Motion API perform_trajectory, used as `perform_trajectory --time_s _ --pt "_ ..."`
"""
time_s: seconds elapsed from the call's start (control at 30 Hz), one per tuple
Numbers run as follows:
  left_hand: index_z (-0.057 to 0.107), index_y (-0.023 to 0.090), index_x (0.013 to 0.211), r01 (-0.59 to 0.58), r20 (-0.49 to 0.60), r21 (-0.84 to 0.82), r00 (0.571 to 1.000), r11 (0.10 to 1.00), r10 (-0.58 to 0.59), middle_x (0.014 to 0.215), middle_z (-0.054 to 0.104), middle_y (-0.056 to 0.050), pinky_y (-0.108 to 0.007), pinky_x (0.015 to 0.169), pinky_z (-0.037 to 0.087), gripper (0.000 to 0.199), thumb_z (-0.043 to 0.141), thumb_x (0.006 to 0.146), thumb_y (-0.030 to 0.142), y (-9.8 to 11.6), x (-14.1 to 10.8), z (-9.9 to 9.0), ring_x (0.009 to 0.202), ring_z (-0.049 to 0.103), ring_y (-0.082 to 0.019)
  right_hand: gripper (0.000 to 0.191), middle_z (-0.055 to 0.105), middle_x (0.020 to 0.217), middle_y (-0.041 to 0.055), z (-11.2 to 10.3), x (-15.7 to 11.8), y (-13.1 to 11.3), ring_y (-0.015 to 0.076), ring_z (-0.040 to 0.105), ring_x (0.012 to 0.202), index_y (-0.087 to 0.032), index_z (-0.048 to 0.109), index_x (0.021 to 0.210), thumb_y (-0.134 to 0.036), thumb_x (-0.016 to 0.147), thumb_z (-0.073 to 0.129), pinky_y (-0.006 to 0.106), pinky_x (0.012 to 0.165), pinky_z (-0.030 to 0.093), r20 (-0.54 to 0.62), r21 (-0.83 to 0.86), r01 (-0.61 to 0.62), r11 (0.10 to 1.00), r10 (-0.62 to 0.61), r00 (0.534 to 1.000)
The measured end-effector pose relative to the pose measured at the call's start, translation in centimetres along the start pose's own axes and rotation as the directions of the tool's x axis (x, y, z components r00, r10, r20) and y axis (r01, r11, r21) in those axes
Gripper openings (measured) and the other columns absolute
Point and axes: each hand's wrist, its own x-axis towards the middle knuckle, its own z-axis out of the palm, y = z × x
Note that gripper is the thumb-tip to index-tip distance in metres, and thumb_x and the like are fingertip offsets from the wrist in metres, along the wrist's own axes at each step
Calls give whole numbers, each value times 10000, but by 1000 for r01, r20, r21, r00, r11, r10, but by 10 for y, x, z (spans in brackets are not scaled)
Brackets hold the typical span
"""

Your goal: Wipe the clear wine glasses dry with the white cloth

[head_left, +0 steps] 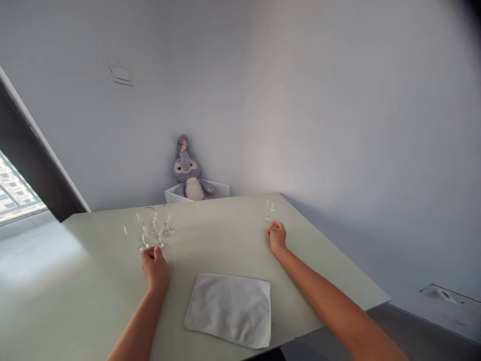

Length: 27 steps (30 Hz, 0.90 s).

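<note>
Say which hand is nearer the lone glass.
Right. The right hand is at the foot of the lone glass; the left hand is far to its left, by the clustered glasses.

Two plain, pale grey-blue walls (356, 125) meet in a corner behind a pale green desk (214, 240). The left one carries a white switch plate (121, 73); a socket plate (447, 296) sits low on the right, above a grey floor (413, 328). At far left, a dark slanting frame (33, 145) borders a bright window (15, 185) showing a building's facade (7, 175). A purple plush toy (194, 188) sits in a white perforated basket (222, 190).
</note>
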Motion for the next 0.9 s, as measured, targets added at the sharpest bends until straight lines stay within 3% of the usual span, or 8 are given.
perform_trajectory --time_s 0.07,0.13,0.27,0.43,0.6,0.77,0.9 --pt "487 177 836 -17 37 -8 999 1000 17 574 387 63 -225 518 323 246 396 773 397 6 -8 1 491 369 -97 525 505 1137 79 -14 20 -4 43 481 482 -205 450 1116 -236 597 519 187 423 408 -48 -42 14 999 -15 999" --pt "503 174 789 -76 161 15 984 997 72 552 385 55 -223 506 315 288 357 787 423 12 -14 1 489 371 -102 601 489 1183 93 -16 34 -7 52 483 483 -209 433 1174 -254 587 559 207 438 431 -21 -80 17 997 -19 1000" --pt "535 178 719 -199 374 77 914 977 157 556 443 27 -230 530 333 362 320 795 459 19 -22 0 528 428 -119 514 579 1044 100 4 44 -8 79 494 484 -160 529 1081 -309 591 574 211 410 405 74 -163 12 987 0 997" --pt "563 203 685 -245 485 159 863 956 140 548 493 26 -229 539 320 367 337 795 470 21 -26 1 533 457 -128 346 631 837 75 48 28 -4 102 513 499 -135 603 906 -297 608 537 198 415 374 225 -239 81 968 -26 974" --pt "573 212 664 -245 534 212 840 946 98 552 533 20 -223 530 293 321 387 775 449 20 -27 3 534 470 -127 409 638 922 62 105 -4 -1 86 524 510 -163 597 966 -203 562 549 193 458 390 424 -263 170 950 -45 905" --pt "577 212 663 -215 519 187 850 959 89 542 524 22 -221 526 285 316 385 781 435 19 -25 3 534 465 -126 351 650 818 51 164 -34 1 116 558 554 -151 592 962 -258 637 514 205 476 406 506 -287 210 935 -38 862" --pt "565 199 639 -139 442 146 895 979 62 519 499 22 -222 507 285 347 374 786 449 19 -24 3 504 451 -123 262 655 795 38 202 -68 4 135 587 607 -174 616 885 -265 666 505 214 502 426 583 -295 256 921 -39 811"
